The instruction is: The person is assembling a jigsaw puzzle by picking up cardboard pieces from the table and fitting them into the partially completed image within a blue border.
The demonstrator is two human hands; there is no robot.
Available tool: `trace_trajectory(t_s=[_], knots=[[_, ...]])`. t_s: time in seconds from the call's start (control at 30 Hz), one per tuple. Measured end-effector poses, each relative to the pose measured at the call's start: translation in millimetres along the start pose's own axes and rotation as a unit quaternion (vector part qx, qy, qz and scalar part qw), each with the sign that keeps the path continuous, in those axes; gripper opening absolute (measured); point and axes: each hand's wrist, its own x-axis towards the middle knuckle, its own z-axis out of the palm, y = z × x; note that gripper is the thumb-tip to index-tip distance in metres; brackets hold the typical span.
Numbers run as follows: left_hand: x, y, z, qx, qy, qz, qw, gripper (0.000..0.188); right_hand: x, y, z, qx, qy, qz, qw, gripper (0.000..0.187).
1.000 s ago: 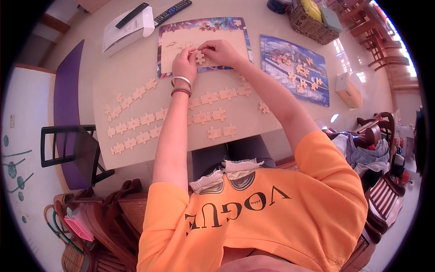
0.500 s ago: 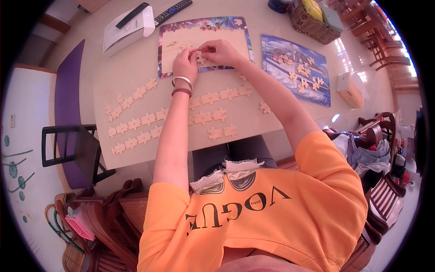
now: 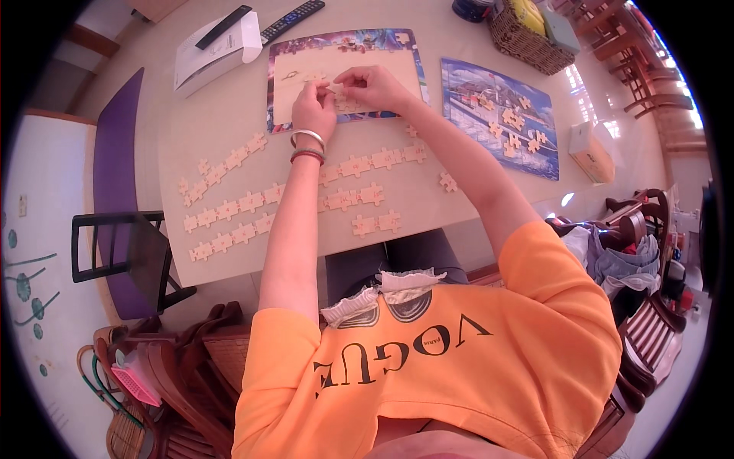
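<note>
Over a puzzle tray (image 3: pixel 294 103) with a dark, colourful border, my two hands meet. My left hand (image 3: pixel 314 107), with bracelets at its wrist, is closed at the fingertips. From the right, my right hand (image 3: pixel 376 89) comes in with thumb and fingers pinched. A small pale jigsaw piece (image 3: pixel 336 89) is between their fingertips, partly hidden by them. More loose pieces lie on the tray's bare backing beside and beneath my hands. Assembled picture pieces (image 3: pixel 355 44) fill part of its far side.
Rows of face-down jigsaw pieces (image 3: pixel 252 200) lie on the table nearer me. A second puzzle (image 3: pixel 501 115) with loose pieces on it is at the right. Around them are a white box (image 3: pixel 218 53), a remote (image 3: pixel 293 21), a wicker basket (image 3: pixel 527 42) and a small carton (image 3: pixel 592 153).
The jigsaw piece between my fingertips has turned and shows less of its face. My hands have shifted only slightly; the rows on the table look the same.
</note>
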Motion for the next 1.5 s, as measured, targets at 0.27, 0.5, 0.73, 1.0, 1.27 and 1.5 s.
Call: trace_trajectory(t_s=[0.27, 0.5, 0.73, 1.0, 1.27, 1.5], knots=[[0.4, -2.5, 2.6, -0.011, 0.020, -0.016, 1.000, 0.009, -5.4, -14.9, -8.1, -0.005, -0.092, 0.029, 0.995, 0.039], [1.6, -10.7, -0.2, 0.059, 0.017, 0.034, 0.998, 0.014, 8.8, -26.0, -1.3, -0.085, -0.022, 0.077, 0.993, 0.020], [0.9, -2.1, 2.6, 0.007, 0.011, 0.035, 0.999, 0.016, 91.2, 15.5, -37.2, -0.048, 0.057, 0.059, 0.995, 0.018], [0.3, -1.3, 1.2, 0.035, 0.014, 0.045, 0.998, 0.013, 107.4, 21.3, -20.4, -0.272, 0.093, 0.115, 0.951, 0.020], [1.4, 0.9, 0.1, 0.026, 0.014, 0.050, 0.998, 0.012, 98.8, 24.6, -16.4, -0.359, 0.163, 0.010, 0.919, 0.018], [1.2, 2.6, 0.0, 0.028, 0.013, 0.046, 0.998, 0.013, 90.9, 32.0, -16.8, -0.295, 0.188, -0.014, 0.937, 0.018]])
